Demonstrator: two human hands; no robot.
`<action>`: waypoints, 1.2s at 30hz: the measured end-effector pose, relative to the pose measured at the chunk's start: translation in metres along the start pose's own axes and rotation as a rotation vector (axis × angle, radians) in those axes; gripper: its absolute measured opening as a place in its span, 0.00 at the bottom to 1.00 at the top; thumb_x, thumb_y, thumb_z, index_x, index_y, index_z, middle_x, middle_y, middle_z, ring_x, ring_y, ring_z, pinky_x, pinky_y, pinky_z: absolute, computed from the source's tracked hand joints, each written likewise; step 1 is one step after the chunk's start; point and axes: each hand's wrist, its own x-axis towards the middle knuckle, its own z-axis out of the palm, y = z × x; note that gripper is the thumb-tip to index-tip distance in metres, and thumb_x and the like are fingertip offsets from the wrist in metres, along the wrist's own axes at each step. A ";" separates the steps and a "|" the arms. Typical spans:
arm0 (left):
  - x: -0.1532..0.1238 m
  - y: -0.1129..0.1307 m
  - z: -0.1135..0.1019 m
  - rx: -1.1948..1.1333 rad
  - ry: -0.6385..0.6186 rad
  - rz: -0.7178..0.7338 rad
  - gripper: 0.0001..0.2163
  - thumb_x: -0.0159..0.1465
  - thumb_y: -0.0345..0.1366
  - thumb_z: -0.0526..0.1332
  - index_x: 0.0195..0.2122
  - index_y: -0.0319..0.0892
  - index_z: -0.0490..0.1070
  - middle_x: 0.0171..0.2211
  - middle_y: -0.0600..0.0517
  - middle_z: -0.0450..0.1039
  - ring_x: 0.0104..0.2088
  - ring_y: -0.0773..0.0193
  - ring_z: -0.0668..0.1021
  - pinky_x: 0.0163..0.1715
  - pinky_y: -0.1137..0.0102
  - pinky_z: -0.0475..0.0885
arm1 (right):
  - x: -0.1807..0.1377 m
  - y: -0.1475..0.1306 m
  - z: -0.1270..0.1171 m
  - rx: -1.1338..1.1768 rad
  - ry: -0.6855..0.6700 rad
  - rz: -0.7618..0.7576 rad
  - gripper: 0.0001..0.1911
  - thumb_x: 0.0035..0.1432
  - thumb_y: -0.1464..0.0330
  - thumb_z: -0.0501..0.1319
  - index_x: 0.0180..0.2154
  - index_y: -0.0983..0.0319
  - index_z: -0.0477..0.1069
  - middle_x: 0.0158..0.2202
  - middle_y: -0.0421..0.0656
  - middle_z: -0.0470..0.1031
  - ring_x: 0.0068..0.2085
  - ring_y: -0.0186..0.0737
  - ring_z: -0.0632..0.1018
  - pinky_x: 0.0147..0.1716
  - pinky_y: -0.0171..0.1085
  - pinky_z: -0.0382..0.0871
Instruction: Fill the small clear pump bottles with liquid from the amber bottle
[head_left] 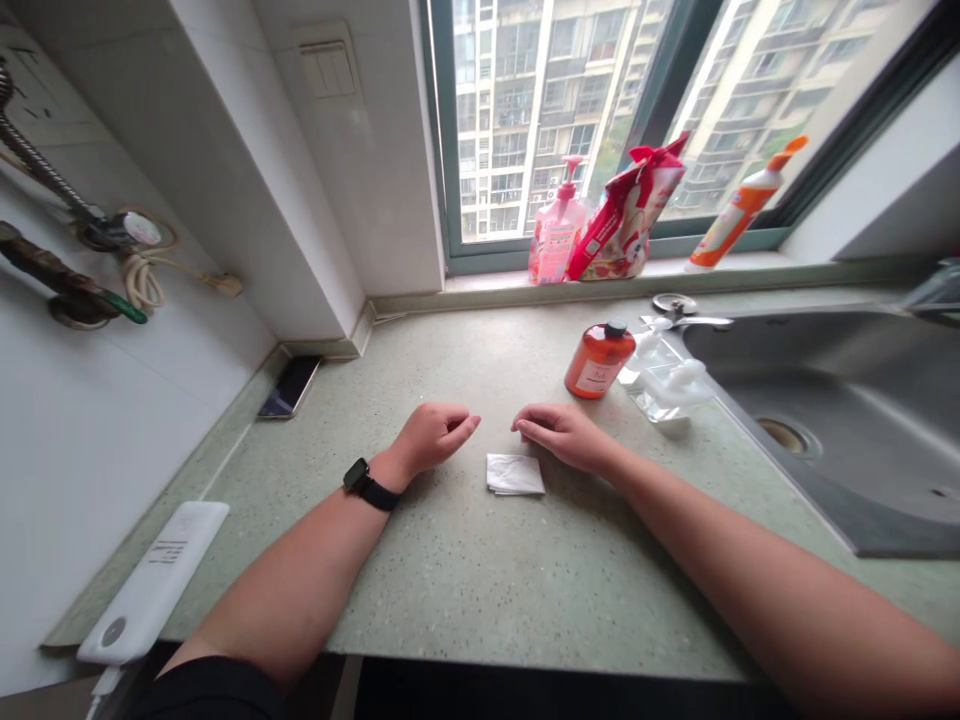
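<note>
My left hand (439, 437), with a black smartwatch (367, 484) on its wrist, rests on the green speckled countertop (480, 590). Its fingers are curled in loosely, and nothing shows in them. Facing it across a small gap, my right hand (559, 433) also lies on the counter with curled fingers and holds nothing visible. A folded white tissue (515, 475) lies flat just below my right hand, nearer to me and apart from both hands. Behind the right hand stands an orange-red bottle (596, 370) with a black cap, beside clear plastic pump bottles (667, 385).
A steel sink (847, 400) with a tap (701, 322) is at the right. On the windowsill are a pink pump bottle (556, 235), a red bag (630, 215) and an orange-white bottle (739, 215). A phone (291, 387) and white power bank (154, 580) lie left.
</note>
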 end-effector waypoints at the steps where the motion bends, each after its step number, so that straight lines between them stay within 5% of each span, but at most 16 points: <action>1: 0.000 0.000 0.000 0.004 -0.022 -0.009 0.23 0.74 0.45 0.55 0.23 0.44 0.51 0.21 0.59 0.50 0.24 0.69 0.57 0.29 0.66 0.50 | 0.000 0.000 0.000 -0.005 -0.016 0.009 0.19 0.70 0.52 0.60 0.38 0.59 0.81 0.33 0.44 0.83 0.35 0.44 0.81 0.37 0.42 0.73; 20: 0.001 -0.002 0.002 0.109 -0.173 -0.079 0.22 0.72 0.43 0.56 0.22 0.43 0.52 0.20 0.58 0.53 0.23 0.68 0.58 0.30 0.65 0.49 | -0.001 -0.002 0.001 -0.127 -0.061 -0.021 0.12 0.69 0.61 0.62 0.42 0.59 0.82 0.44 0.48 0.86 0.45 0.47 0.83 0.47 0.44 0.76; 36: 0.001 -0.005 0.004 0.125 -0.191 -0.090 0.21 0.71 0.45 0.56 0.23 0.43 0.53 0.20 0.57 0.55 0.24 0.67 0.58 0.30 0.63 0.48 | -0.001 0.002 0.005 -0.171 -0.040 -0.073 0.11 0.69 0.63 0.62 0.41 0.58 0.82 0.41 0.48 0.86 0.41 0.45 0.83 0.44 0.42 0.76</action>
